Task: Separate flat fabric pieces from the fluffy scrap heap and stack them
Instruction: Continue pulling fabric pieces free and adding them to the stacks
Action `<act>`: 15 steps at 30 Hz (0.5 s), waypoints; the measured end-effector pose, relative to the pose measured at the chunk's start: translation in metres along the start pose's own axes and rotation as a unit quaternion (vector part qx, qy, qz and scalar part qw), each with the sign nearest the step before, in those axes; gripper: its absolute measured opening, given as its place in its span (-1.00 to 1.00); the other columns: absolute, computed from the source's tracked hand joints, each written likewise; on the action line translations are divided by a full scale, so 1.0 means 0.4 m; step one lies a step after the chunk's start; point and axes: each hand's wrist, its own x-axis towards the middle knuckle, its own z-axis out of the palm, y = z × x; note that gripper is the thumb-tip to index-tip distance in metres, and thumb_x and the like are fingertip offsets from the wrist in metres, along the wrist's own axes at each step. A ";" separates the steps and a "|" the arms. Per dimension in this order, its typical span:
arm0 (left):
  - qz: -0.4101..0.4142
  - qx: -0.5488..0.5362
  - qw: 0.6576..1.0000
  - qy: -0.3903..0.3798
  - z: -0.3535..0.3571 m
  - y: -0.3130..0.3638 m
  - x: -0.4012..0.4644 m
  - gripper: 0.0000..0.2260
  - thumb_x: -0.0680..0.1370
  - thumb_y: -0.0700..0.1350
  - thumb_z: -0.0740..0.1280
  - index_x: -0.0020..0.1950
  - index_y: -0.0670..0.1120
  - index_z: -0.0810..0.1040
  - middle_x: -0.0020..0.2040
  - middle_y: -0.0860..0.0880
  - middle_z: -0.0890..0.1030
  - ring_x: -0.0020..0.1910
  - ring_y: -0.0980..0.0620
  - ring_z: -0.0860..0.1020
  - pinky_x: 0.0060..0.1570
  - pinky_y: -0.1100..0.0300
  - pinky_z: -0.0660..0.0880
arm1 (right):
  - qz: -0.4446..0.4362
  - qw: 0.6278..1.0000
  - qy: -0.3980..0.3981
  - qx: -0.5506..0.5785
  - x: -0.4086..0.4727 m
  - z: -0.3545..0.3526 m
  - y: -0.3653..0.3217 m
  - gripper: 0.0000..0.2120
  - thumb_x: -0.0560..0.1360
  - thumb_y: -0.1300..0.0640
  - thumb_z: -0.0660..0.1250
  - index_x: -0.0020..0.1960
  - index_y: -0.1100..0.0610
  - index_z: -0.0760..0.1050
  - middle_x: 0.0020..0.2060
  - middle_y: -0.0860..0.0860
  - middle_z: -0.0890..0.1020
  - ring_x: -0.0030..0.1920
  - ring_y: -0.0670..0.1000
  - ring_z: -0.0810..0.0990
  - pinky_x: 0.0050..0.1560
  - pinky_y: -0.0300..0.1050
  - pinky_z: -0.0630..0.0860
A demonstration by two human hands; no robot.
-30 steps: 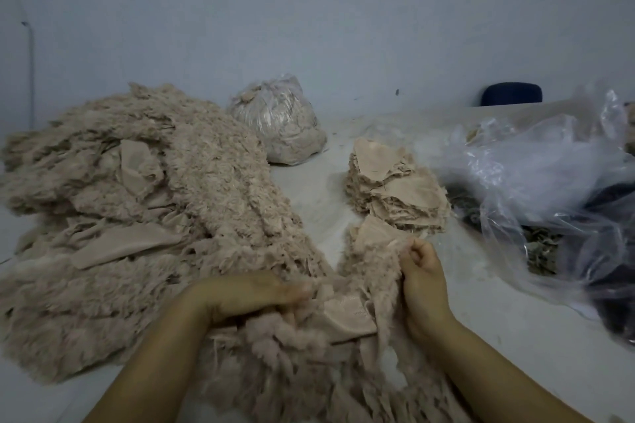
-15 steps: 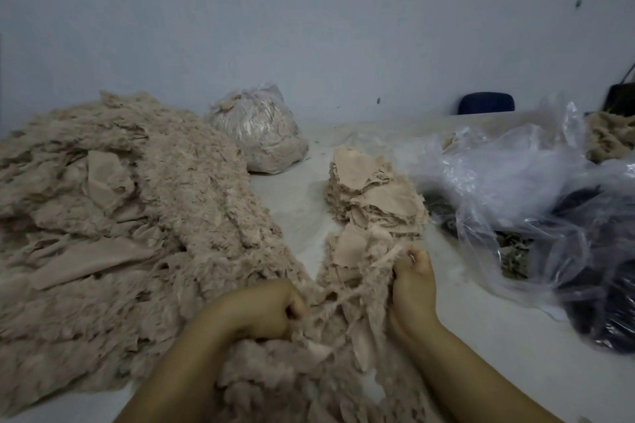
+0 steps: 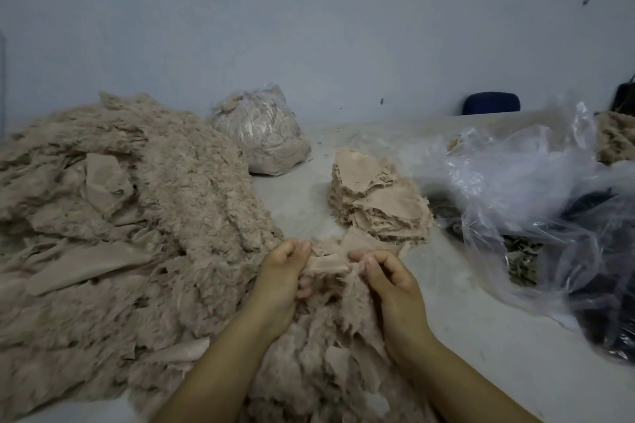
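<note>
A big heap of fluffy beige scraps covers the left half of the table and spreads to the front centre. Behind my hands stands a stack of flat beige fabric pieces. My left hand and my right hand both pinch one flat beige fabric piece, holding it between them just above the fluffy scraps, in front of the stack. A second flat piece lies just behind it against the stack's foot.
A tied clear bag of beige scraps sits at the back centre. Crumpled clear plastic bags with dark contents fill the right side. A dark blue chair back shows behind the pale table.
My hands have come together: the left one left the fluffy scraps and rose to the right hand. Both now pinch one flat piece, nearer the stack.
</note>
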 end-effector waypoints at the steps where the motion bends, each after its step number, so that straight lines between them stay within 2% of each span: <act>1: 0.005 0.005 1.000 -0.005 -0.001 -0.004 0.002 -0.83 0.62 -0.19 0.18 -0.14 -0.20 0.44 -0.48 -0.02 0.36 -0.63 0.18 0.24 -0.67 0.37 0.16 | 0.012 1.000 -0.007 0.012 -0.002 0.003 0.003 -0.78 0.56 0.10 0.24 -0.14 0.24 0.51 -0.19 0.00 0.68 -0.15 -0.01 0.63 -0.19 -0.24 0.55; 3: 0.024 0.032 0.999 -0.019 -0.004 -0.004 0.003 -0.81 0.58 -0.11 0.25 -0.19 -0.16 0.51 -0.50 0.01 0.37 -0.61 0.17 0.24 -0.64 0.38 0.14 | 0.018 1.000 -0.016 0.007 -0.003 0.007 0.005 -0.70 0.53 -0.09 0.27 -0.17 0.14 0.51 -0.28 0.01 0.61 -0.23 -0.05 0.58 -0.21 -0.21 0.54; 5: 0.037 0.060 0.996 -0.052 -0.003 0.001 -0.003 -0.84 0.45 -0.01 0.36 -0.17 -0.09 0.59 -0.43 -0.01 0.52 -0.51 0.09 0.41 -0.53 0.33 0.30 | 0.036 0.999 -0.029 -0.019 0.001 0.001 0.010 -0.63 0.45 -0.20 0.35 -0.07 0.11 0.52 -0.24 -0.01 0.64 -0.20 -0.04 0.62 -0.17 -0.19 0.55; 7: 0.042 0.048 0.996 -0.066 -0.002 -0.002 -0.007 -0.72 0.33 -0.03 0.45 -0.04 -0.12 0.58 -0.25 -0.05 0.64 -0.31 0.03 0.57 -0.35 0.23 0.49 | 0.070 0.994 -0.073 -0.037 0.003 -0.007 0.011 -0.63 0.35 -0.13 0.45 -0.02 0.12 0.55 -0.20 0.07 0.65 -0.18 0.08 0.63 -0.15 -0.11 0.54; 8: 0.044 0.024 0.997 -0.055 -0.002 -0.005 -0.003 -0.71 0.32 -0.08 0.45 -0.03 -0.15 0.55 -0.22 -0.07 0.64 -0.29 0.04 0.60 -0.30 0.22 0.53 | 0.075 0.990 -0.104 -0.053 0.000 -0.009 0.008 -0.69 0.32 -0.08 0.47 -0.11 0.14 0.55 -0.28 0.11 0.60 -0.27 0.12 0.57 -0.21 -0.08 0.49; 10: 0.030 -0.039 0.999 -0.019 0.001 -0.003 0.001 -0.85 0.42 -0.16 0.39 -0.08 -0.21 0.54 -0.25 -0.11 0.63 -0.32 0.04 0.61 -0.32 0.22 0.57 | 0.056 0.978 -0.170 -0.109 -0.007 -0.013 0.005 -0.77 0.35 -0.02 0.47 -0.29 0.10 0.50 -0.44 0.05 0.46 -0.42 0.01 0.41 -0.35 -0.15 0.35; 12: -0.001 -0.110 0.994 0.025 0.004 0.004 0.002 -0.90 0.55 -0.21 0.27 -0.11 -0.20 0.55 -0.27 -0.12 0.63 -0.36 0.05 0.62 -0.34 0.23 0.58 | 0.026 0.956 -0.239 -0.170 -0.017 -0.015 0.003 -0.64 0.42 -0.09 0.40 -0.41 0.06 0.37 -0.49 -0.03 0.34 -0.45 -0.08 0.30 -0.38 -0.22 0.24; 14: -0.002 -0.139 0.988 0.060 -0.002 0.011 0.002 -0.85 0.59 -0.21 0.21 -0.10 -0.14 0.55 -0.30 -0.11 0.65 -0.38 0.05 0.63 -0.40 0.24 0.57 | -0.003 0.941 -0.249 -0.231 -0.023 -0.011 -0.004 -0.56 0.46 -0.19 0.30 -0.43 0.04 0.26 -0.51 -0.10 0.28 -0.47 -0.12 0.24 -0.39 -0.26 0.18; 15: 0.012 -0.108 0.992 0.067 -0.004 0.012 0.001 -0.86 0.59 -0.18 0.23 -0.10 -0.13 0.56 -0.29 -0.10 0.66 -0.36 0.03 0.64 -0.40 0.23 0.57 | -0.030 0.938 -0.217 -0.269 -0.022 -0.009 -0.009 -0.58 0.45 -0.24 0.27 -0.41 0.02 0.32 -0.50 -0.10 0.35 -0.46 -0.15 0.29 -0.38 -0.30 0.22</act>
